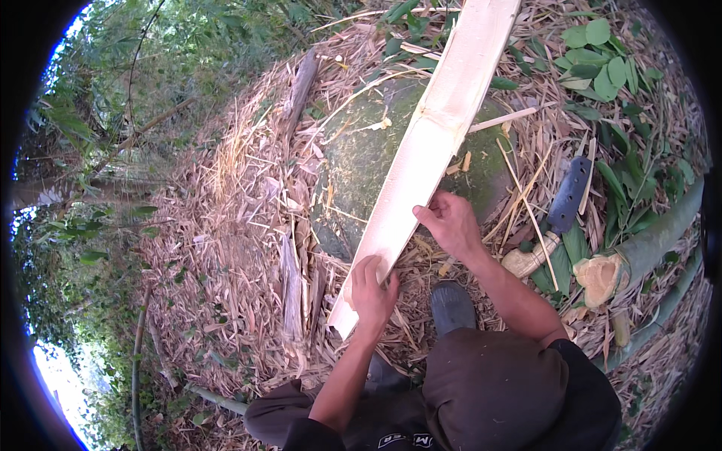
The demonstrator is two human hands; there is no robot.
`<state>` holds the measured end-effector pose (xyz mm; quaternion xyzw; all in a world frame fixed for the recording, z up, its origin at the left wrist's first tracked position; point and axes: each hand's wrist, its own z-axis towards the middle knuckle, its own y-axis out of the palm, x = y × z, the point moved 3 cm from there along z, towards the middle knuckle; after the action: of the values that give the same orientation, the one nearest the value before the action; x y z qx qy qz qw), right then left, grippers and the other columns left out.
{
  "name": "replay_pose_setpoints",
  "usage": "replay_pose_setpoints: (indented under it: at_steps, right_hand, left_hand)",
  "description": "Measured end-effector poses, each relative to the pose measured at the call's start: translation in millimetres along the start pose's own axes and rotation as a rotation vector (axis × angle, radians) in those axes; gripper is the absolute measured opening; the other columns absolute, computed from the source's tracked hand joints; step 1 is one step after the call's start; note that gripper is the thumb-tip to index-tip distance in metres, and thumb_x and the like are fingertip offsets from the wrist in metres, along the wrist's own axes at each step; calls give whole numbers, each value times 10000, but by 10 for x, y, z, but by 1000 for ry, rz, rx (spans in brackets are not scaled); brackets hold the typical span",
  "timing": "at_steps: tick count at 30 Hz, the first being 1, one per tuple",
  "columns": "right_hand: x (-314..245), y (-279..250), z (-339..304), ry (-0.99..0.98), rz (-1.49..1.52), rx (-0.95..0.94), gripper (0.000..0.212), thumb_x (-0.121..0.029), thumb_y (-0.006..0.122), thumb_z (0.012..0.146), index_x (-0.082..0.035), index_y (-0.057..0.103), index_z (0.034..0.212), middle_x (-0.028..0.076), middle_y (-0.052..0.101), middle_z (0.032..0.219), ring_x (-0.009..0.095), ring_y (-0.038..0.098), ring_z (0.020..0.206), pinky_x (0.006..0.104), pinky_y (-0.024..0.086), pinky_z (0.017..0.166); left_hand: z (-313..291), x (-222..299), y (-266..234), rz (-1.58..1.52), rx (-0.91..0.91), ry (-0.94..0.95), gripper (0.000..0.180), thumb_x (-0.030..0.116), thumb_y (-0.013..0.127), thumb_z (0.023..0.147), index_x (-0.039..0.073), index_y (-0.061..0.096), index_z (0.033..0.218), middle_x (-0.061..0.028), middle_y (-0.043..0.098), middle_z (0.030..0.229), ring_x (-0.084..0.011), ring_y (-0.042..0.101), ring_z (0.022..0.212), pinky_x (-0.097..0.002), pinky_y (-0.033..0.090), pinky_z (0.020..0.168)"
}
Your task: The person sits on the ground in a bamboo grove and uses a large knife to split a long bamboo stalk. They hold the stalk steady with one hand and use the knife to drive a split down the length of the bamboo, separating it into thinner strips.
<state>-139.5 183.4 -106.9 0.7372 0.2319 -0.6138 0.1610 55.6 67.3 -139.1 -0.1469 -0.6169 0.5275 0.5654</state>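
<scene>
I have a split bamboo strip [421,169] in both hands, hollow side up, so its pale inner face shows. Its long axis slants: the near end sits just beyond my left fingers, on the side toward me and to the left, and from there the strip climbs past my right fingers, away and to the right, until its far end leaves the view. A raised node crosses it farther up than my right fingers.

My left hand [372,293] is bent over the strip near that close end, fingers curled on the inner face, thumb at the right-hand edge. My right hand [454,229] takes the same edge farther up: thumb apart from the fingers and laid on the rim, fingertips passing out of sight behind it. How hard they press I cannot tell.

Beyond my fingers a mossy boulder [357,169] lies under the strip; I cannot tell whether they touch. Well to the right of my right fingers is a knife [569,194] with a dark blade, its wooden handle angled back toward me. White block lettering [406,440] shows on my dark clothing [489,383], on the side of my fingers toward me, partly cut off by the lower edge.
</scene>
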Motion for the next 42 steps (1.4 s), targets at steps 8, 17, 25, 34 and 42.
replay_pose_setpoints:
  at_steps: [8,17,25,34,42]
  right_hand:
    - [-140,93,35,-28,137,-160,370,-204,700,911,77,663,1150,132,731,977,163,690,854,299,546,787]
    - [-90,325,138,-36,139,-259,592,-231,727,898,42,520,1380,150,669,1143,165,652,911,316,545,781]
    - [68,374,11,63,89,-288,560,-236,745,892,17,553,1353,116,678,1094,166,650,879,315,547,773]
    - [333,227,-96,175,27,-251,537,-269,738,890,25,581,1311,117,681,1076,165,636,903,323,537,806]
    - [416,195,-119,214,35,-260,532,-267,740,892,28,588,1308,128,688,1068,182,649,914,330,537,826]
  left_hand:
    - [46,-81,-134,-69,20,-56,223,29,752,833,17,645,1029,-171,689,1026,-349,671,899,-412,544,788]
    - [319,-98,-616,-198,-14,-327,210,202,672,976,-8,666,983,-119,667,729,-233,626,592,-369,479,571]
    - [371,-294,-688,-320,-33,-409,288,247,625,1012,-36,643,1065,-131,675,789,-191,632,711,-341,501,661]
    - [543,-448,-788,-276,-43,-317,355,282,573,1039,-57,607,1141,-198,695,921,-242,661,840,-371,505,754]
    - [687,-842,-638,-168,-49,-349,348,275,493,1070,-39,615,1158,-177,685,960,-226,640,885,-363,496,811]
